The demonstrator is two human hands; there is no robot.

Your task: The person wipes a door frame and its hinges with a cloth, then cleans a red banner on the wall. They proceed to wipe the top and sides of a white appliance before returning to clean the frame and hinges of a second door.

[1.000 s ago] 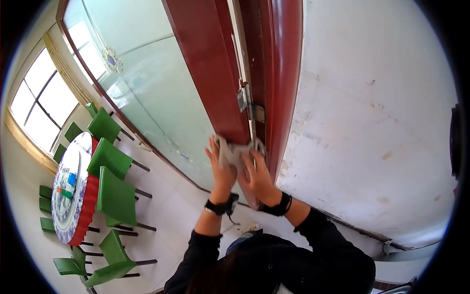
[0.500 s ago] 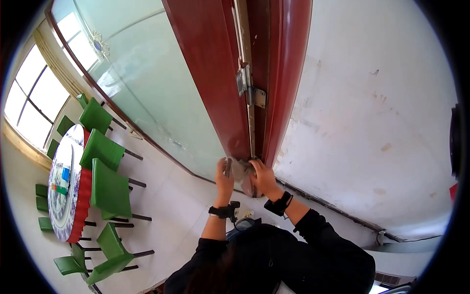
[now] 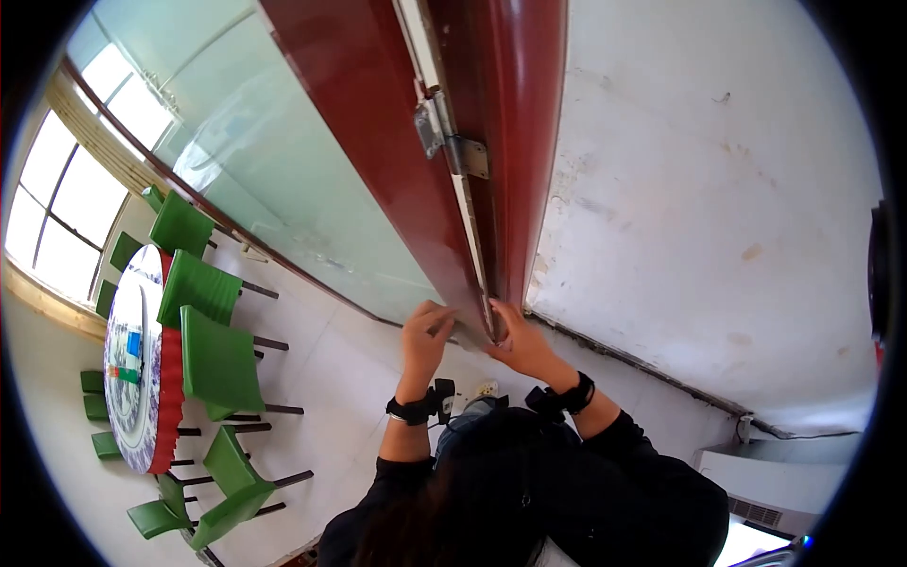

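A dark red door (image 3: pixel 397 161) with a metal hinge (image 3: pixel 452 144) stands edge-on before me. Both hands press at its bottom corner near the floor. My left hand (image 3: pixel 425 335) is on the door's face. My right hand (image 3: pixel 521 345) is on the hinge-side edge beside the red frame (image 3: pixel 515 142). A grey cloth (image 3: pixel 466 333) shows only as a sliver between the hands; the rest is hidden under my fingers. Both wrists wear black bands.
The door holds a frosted glass panel (image 3: pixel 265 161). A scuffed white wall (image 3: pixel 718 208) is on the right, with a white unit (image 3: pixel 784 477) at its foot. On the left, green chairs (image 3: pixel 217 359) surround a round red-skirted table (image 3: pixel 142 369) below a window (image 3: pixel 57 208).
Both hands slid the cloth down the door's hinge edge from below the hinge to the bottom corner. My view dropped with them, and the cloth is now almost covered.
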